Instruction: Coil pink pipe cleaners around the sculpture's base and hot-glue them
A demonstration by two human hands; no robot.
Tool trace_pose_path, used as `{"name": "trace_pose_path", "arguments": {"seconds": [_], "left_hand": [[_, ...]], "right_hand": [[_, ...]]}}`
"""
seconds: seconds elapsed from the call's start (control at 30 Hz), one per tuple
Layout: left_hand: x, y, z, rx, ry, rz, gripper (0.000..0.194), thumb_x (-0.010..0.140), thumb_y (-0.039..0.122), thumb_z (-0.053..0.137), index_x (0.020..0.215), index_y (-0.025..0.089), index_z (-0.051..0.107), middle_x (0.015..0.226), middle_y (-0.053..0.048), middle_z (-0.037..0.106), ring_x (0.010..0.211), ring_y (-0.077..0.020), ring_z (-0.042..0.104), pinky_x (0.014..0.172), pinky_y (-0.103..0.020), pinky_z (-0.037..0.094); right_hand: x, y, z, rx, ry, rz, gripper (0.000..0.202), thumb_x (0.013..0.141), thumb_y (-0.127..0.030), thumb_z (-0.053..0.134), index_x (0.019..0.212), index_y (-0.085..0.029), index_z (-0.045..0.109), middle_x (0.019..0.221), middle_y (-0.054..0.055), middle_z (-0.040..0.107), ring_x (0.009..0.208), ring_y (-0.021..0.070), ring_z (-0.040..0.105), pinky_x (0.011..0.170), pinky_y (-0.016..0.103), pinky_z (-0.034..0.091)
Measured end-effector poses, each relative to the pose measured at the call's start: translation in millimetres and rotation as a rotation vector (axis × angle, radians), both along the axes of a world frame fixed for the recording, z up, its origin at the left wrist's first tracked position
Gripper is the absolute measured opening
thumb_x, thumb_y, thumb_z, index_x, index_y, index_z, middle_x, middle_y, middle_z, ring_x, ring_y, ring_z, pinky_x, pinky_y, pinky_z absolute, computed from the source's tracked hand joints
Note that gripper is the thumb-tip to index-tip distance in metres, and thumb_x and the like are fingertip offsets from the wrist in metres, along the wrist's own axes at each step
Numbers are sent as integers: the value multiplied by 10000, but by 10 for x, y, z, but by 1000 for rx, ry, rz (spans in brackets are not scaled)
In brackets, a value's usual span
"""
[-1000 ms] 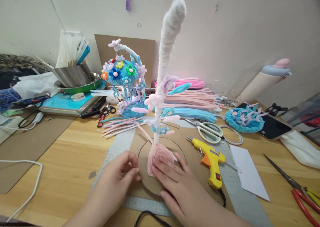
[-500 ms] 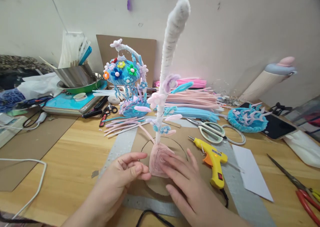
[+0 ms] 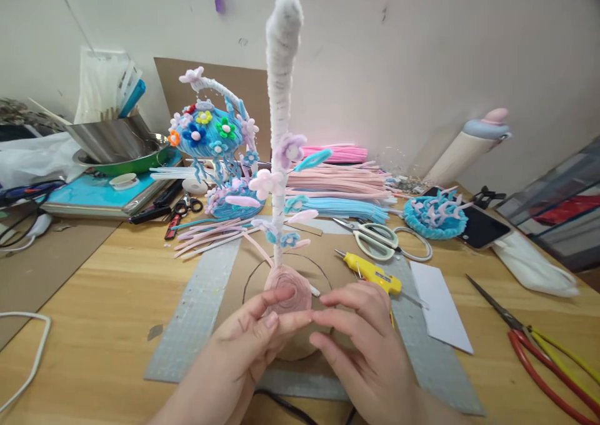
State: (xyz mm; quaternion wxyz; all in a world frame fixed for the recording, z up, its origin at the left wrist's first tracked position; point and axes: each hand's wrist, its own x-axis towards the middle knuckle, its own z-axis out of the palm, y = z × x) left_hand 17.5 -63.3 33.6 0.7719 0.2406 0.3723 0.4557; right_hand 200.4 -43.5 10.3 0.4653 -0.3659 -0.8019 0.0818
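Fingertips meet at the near side of a pink coil (image 3: 297, 287), the right hand (image 3: 372, 344) loosely spread; whether the left hand (image 3: 244, 347) pinches anything is unclear.

Open passage: bare strip of table (image 3: 112, 300), between the left cardboard (image 3: 51, 265) and grey mat (image 3: 180, 325). Obstructions: white stem (image 3: 280, 87), upright at centre; pink bundles (image 3: 342, 178), beyond it; glue gun (image 3: 375, 274), right; red-handled scissors (image 3: 525, 334), farther right.
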Motion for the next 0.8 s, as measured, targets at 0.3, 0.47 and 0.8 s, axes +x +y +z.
{"name": "trace_pose_path", "arguments": {"seconds": [0.3,0.47,0.8], "left_hand": [[18,-20,11,96,198,-30,415,757,364,709,1135,215,628,1203,-116,662,1264,-301,487,1072,-443,309],[-13,-55,-24,146,224,-37,448,776,359,689,1198,244,591,1157,-116,687,1264,-312,482,1069,-478,271],[-44,-55,-41,132,195,0,441,776,348,688,1188,231,583,1021,-106,738,1190,-302,539,1046,-458,264]], "right_hand": [[-23,12,10,-204,49,-9,129,838,-106,601,812,-232,606,824,-8,625,806,177,549,816,392,328],[-27,71,-43,-533,310,13,120,858,-210,598,740,-228,585,795,-15,594,788,165,559,731,307,400],[-14,59,-53,-583,335,112,76,875,-265,591,811,-239,623,839,2,603,837,177,569,775,305,410]]}}
